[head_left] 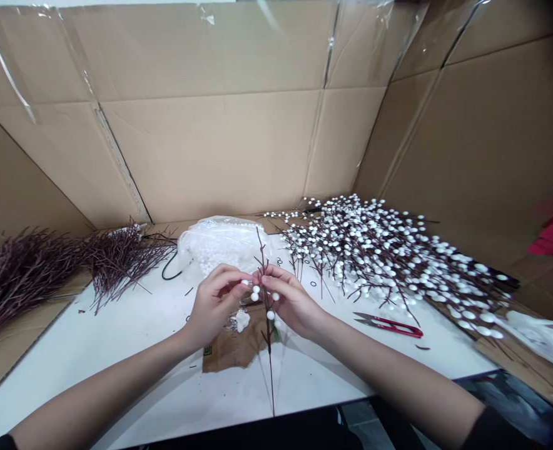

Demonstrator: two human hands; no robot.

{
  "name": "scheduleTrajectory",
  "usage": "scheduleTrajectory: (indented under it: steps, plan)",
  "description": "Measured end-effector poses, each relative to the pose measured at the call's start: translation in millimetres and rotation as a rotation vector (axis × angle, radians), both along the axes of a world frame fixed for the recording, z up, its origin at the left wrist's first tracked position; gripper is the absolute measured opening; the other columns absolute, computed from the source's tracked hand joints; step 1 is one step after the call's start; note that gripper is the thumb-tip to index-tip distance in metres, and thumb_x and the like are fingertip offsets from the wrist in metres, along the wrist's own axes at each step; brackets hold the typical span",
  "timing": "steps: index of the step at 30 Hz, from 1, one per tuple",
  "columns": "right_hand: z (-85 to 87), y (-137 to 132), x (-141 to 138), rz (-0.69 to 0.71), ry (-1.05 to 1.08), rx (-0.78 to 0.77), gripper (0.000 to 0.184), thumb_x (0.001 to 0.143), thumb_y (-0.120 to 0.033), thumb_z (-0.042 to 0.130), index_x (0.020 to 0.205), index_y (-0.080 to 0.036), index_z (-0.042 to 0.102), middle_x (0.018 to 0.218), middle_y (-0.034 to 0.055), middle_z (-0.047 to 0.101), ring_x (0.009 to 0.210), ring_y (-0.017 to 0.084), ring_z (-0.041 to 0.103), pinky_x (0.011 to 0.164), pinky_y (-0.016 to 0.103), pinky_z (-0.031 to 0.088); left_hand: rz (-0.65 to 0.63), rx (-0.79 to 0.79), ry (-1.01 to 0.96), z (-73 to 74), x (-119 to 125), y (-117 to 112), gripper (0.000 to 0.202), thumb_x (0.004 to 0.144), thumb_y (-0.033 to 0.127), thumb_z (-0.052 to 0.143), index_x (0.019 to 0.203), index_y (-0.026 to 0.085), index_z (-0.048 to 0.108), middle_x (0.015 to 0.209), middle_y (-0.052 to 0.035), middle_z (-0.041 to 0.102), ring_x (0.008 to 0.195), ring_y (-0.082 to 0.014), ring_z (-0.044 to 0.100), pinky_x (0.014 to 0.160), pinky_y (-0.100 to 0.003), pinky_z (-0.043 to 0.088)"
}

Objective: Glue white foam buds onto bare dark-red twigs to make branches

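A thin brown artificial twig stands nearly upright in front of me, with several white berries around its middle. My right hand is closed on the twig, thumb and fingers pinching its stem. My left hand pinches a small white berry between thumb and fingertips, just left of the stem. Below the hands lies a torn piece of brown cardboard, bearing a small clump of white material.
Bare brown twigs are heaped at the left. Many white-berried twigs lie at the right, with red-handled thread snips in front. A clear plastic bag of white berries sits behind my hands. Cardboard walls enclose the white table.
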State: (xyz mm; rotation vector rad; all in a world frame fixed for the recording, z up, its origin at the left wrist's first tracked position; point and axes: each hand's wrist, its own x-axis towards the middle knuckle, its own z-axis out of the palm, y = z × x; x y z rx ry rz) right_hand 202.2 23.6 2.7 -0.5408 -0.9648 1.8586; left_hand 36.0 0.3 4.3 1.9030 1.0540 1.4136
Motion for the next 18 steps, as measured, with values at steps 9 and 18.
scheduleTrajectory:
  steps: [9, 18]
  plan:
    - [0.1, -2, -1, 0.007, -0.036, 0.034, 0.013, 0.068, -0.02, 0.068, 0.069, -0.017, 0.056, 0.063, -0.0024, 0.059, 0.057, 0.009, 0.055, 0.054, 0.02, 0.039, 0.084, -0.237, -0.264, 4.9, 6, -4, 0.014, 0.077, 0.023, 0.066, 0.09, 0.018, 0.066, 0.074, 0.0004, 0.066, 0.06, -0.0086, 0.058, 0.059, -0.021, 0.049]
    - [5.2, -5, -1, 0.003, -0.09, -0.011, 0.019, 0.067, -0.028, 0.072, 0.069, -0.017, 0.058, 0.061, -0.004, 0.057, 0.051, 0.007, 0.052, 0.048, 0.018, 0.038, 0.039, -0.361, -0.39, 7.9, 11, -9, 0.016, 0.076, 0.026, 0.067, 0.088, 0.016, 0.063, 0.075, -0.0026, 0.072, 0.07, -0.014, 0.068, 0.069, -0.026, 0.055]
